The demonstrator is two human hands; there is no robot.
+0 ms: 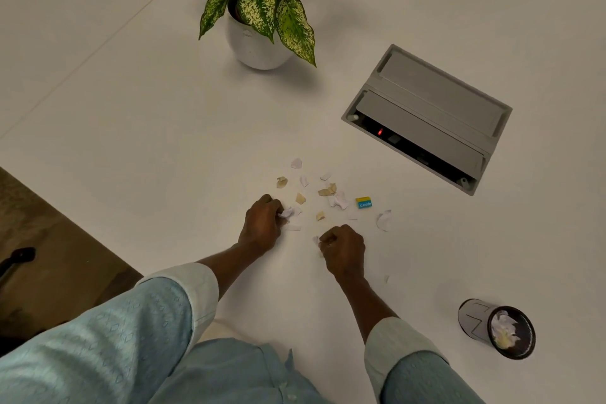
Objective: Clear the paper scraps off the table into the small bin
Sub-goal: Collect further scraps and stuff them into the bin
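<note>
Several white and tan paper scraps (323, 192) lie scattered on the white table (164, 128) in front of me. My left hand (262, 223) rests on the table with its fingers closed around crumpled white scraps (288, 212). My right hand (342, 248) is curled into a fist with a white scrap showing at its fingertips. A larger white scrap (383, 220) lies to the right of the pile. The small dark bin (475, 318) stands at the near right, with crumpled paper inside.
A small blue and yellow eraser (364, 202) lies among the scraps. A grey cable box (426, 115), its flap open, is set into the table at the far right. A potted plant (262, 10) stands at the back. The table edge runs along the left.
</note>
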